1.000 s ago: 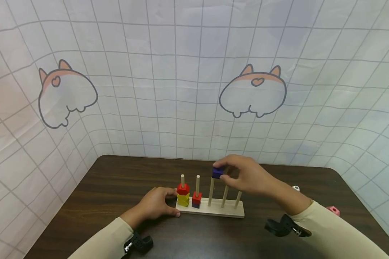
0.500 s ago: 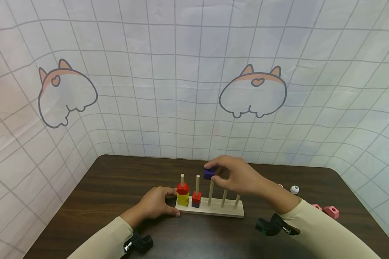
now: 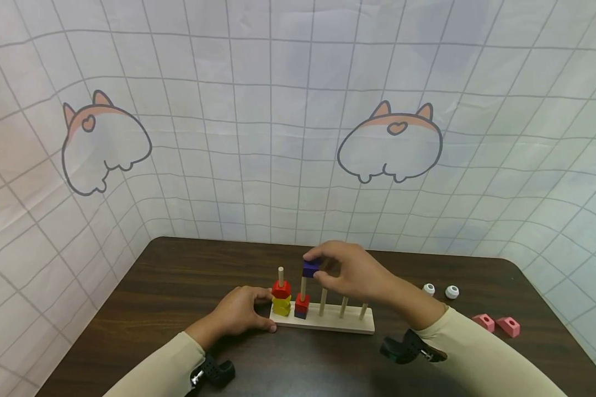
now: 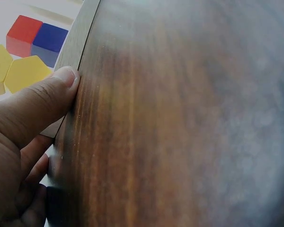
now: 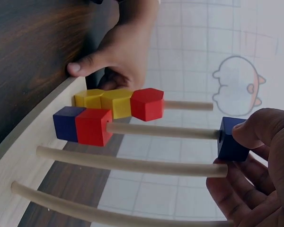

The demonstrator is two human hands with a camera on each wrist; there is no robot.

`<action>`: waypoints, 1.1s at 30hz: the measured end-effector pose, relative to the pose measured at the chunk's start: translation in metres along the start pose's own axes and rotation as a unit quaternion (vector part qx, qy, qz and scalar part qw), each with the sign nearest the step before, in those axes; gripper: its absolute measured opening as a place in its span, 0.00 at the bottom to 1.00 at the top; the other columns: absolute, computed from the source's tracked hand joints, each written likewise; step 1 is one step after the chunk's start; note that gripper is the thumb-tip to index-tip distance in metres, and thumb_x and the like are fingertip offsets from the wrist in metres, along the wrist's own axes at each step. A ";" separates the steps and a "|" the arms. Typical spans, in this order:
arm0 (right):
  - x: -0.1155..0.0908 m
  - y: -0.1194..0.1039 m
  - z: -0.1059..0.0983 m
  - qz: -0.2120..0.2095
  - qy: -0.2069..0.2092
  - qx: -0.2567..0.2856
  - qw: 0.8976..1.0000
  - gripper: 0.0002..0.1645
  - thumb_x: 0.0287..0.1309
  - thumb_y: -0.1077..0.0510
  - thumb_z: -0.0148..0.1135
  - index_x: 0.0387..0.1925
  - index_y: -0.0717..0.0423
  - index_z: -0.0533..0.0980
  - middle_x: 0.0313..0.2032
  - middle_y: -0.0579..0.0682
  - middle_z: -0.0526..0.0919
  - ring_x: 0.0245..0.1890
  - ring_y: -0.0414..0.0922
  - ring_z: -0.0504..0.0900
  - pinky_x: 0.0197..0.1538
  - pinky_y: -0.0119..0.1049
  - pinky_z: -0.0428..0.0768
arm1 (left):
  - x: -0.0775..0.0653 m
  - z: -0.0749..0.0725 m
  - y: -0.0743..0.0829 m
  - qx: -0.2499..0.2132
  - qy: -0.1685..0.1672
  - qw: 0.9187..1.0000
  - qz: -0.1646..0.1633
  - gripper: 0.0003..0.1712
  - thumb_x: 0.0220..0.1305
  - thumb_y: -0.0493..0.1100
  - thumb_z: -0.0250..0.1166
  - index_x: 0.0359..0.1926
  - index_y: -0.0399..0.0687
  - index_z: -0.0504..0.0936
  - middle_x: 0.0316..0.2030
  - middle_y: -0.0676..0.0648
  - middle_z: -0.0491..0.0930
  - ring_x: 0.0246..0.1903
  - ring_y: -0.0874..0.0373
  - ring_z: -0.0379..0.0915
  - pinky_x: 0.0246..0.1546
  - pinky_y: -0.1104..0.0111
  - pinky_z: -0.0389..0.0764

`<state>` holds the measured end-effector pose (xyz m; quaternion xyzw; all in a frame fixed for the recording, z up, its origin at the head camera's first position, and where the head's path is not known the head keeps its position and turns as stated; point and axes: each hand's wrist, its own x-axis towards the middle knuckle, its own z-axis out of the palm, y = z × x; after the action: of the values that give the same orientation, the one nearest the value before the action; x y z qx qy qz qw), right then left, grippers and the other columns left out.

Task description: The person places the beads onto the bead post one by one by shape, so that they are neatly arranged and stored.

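Note:
My right hand (image 3: 350, 273) pinches a blue cube (image 5: 230, 139) between thumb and fingers, right at the top of the second peg (image 5: 163, 131). Lower on that peg sit a red cube (image 5: 94, 126) and, beneath it, another blue cube (image 5: 66, 124). The first peg carries two yellow hexagonal blocks (image 3: 280, 305) under a red hexagonal block (image 3: 280, 289). My left hand (image 3: 239, 311) grips the left end of the pale wooden base (image 3: 335, 320), its thumb along the front edge in the left wrist view.
Three bare pegs stand at the right of the base, one being the third peg (image 5: 132, 164). Two white beads (image 3: 452, 291) and two pink blocks (image 3: 507, 326) lie on the dark table (image 3: 179, 275) at the right. A patterned curtain (image 3: 258, 138) rises behind the table.
My right hand has moved left with the blue cube, from over the third peg to the top of the second. The beads and pink blocks are uncovered. My left hand stays in place.

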<state>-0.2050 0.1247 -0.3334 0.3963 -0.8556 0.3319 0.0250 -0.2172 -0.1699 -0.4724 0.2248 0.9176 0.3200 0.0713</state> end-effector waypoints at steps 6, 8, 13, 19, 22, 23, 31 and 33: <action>0.002 -0.005 0.003 0.003 0.006 0.005 1.000 0.21 0.64 0.64 0.67 0.58 0.56 0.80 0.50 0.48 0.84 0.42 0.39 0.84 0.45 0.42 0.85 | 0.000 0.000 0.002 0.001 0.001 1.000 -0.002 0.40 0.44 0.59 0.84 0.57 0.46 0.85 0.55 0.50 0.85 0.60 0.48 0.77 0.61 0.46 0.74; 0.003 -0.006 0.005 0.004 0.008 0.010 1.000 0.21 0.64 0.64 0.67 0.58 0.57 0.80 0.50 0.48 0.84 0.42 0.39 0.84 0.45 0.42 0.85 | 0.000 0.000 0.002 0.001 0.001 1.000 -0.003 0.40 0.45 0.59 0.84 0.57 0.46 0.85 0.55 0.50 0.85 0.60 0.48 0.77 0.61 0.47 0.74; 0.005 -0.006 0.007 0.017 0.010 0.015 1.000 0.21 0.64 0.64 0.67 0.58 0.57 0.80 0.50 0.47 0.84 0.42 0.38 0.83 0.44 0.39 0.84 | 0.000 0.000 0.003 -0.004 0.000 1.000 -0.001 0.39 0.44 0.58 0.84 0.57 0.46 0.86 0.55 0.50 0.85 0.60 0.48 0.77 0.61 0.46 0.74; 0.004 -0.006 0.010 0.024 0.009 0.012 1.000 0.20 0.64 0.64 0.67 0.57 0.57 0.80 0.47 0.46 0.84 0.41 0.38 0.83 0.42 0.37 0.84 | -0.001 -0.001 0.004 -0.006 -0.002 1.000 -0.002 0.40 0.45 0.58 0.84 0.57 0.46 0.85 0.54 0.49 0.85 0.60 0.48 0.77 0.61 0.46 0.74; 0.004 -0.007 0.013 0.033 0.007 0.009 0.999 0.19 0.64 0.64 0.67 0.56 0.56 0.80 0.46 0.45 0.84 0.41 0.37 0.83 0.40 0.35 0.83 | -0.001 -0.001 0.004 -0.006 -0.004 1.000 -0.005 0.40 0.45 0.59 0.84 0.58 0.46 0.85 0.54 0.49 0.85 0.59 0.48 0.77 0.61 0.47 0.74; 0.004 -0.007 0.015 0.036 0.006 0.006 0.999 0.18 0.64 0.64 0.67 0.56 0.56 0.81 0.46 0.45 0.84 0.41 0.38 0.83 0.40 0.34 0.83 | -0.001 -0.001 0.004 -0.005 -0.004 1.000 -0.005 0.40 0.45 0.59 0.84 0.57 0.46 0.85 0.54 0.49 0.86 0.59 0.48 0.77 0.61 0.47 0.74; 0.001 -0.019 0.027 0.074 0.024 -0.030 0.997 0.17 0.65 0.63 0.67 0.55 0.57 0.81 0.49 0.47 0.84 0.44 0.41 0.84 0.46 0.36 0.84 | -0.001 0.000 0.004 -0.005 0.001 1.000 -0.004 0.40 0.44 0.58 0.84 0.57 0.45 0.85 0.54 0.49 0.86 0.60 0.47 0.77 0.61 0.47 0.74; 0.000 -0.021 0.031 0.086 0.036 -0.034 0.995 0.17 0.65 0.63 0.67 0.55 0.57 0.81 0.50 0.48 0.83 0.46 0.43 0.84 0.48 0.37 0.84 | -0.001 -0.001 0.005 -0.004 0.001 1.000 -0.003 0.40 0.44 0.59 0.84 0.57 0.46 0.85 0.54 0.49 0.85 0.60 0.47 0.77 0.61 0.46 0.74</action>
<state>-0.1836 0.0963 -0.3460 0.3081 -0.8958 0.3178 0.0404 -0.2145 -0.1675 -0.4689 0.2210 0.9170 0.3240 0.0724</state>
